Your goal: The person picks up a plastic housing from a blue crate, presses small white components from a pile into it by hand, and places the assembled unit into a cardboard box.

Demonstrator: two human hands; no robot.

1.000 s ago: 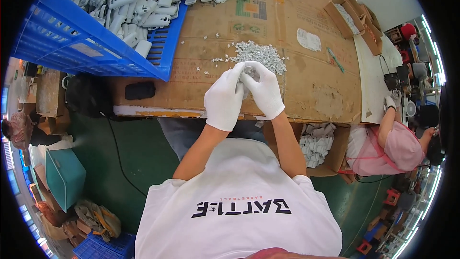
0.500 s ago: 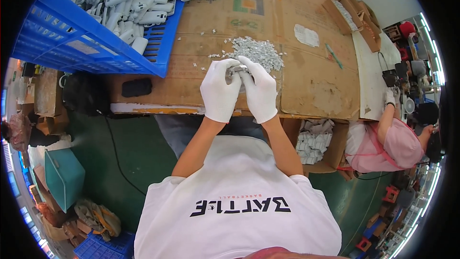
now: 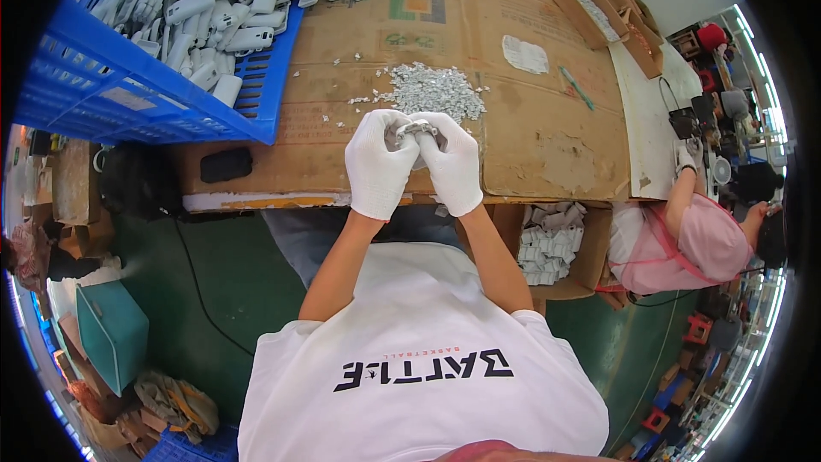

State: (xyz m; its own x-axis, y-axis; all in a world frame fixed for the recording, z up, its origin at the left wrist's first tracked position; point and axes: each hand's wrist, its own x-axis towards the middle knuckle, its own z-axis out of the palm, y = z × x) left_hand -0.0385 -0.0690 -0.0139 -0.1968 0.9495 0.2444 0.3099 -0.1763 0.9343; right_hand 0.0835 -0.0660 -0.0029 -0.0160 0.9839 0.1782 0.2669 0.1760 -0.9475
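Observation:
My left hand (image 3: 379, 167) and my right hand (image 3: 451, 167), both in white knit gloves, are close together over the near edge of the cardboard-covered table (image 3: 556, 128). Their curled fingers and thumbs grip a small grey-and-white part (image 3: 417, 130) between them. Fingers cover most of it, so its exact kind cannot be made out. Just beyond my fingertips lies a heap of tiny silvery-white pieces (image 3: 436, 90), with several strays scattered to its left.
A blue plastic crate (image 3: 171, 111) at the left holds many white plastic housings (image 3: 190, 7). A dark pouch (image 3: 227, 165), a green pen (image 3: 577, 88) and cardboard trays (image 3: 590, 10) lie on the table. Below stands a carton (image 3: 592, 252) of white parts. A co-worker in pink (image 3: 684, 244) sits right.
The view has shifted slightly, so the table things appear farther left. My hands stay together on the small part, with the fingers curled in more and the part turned a little.

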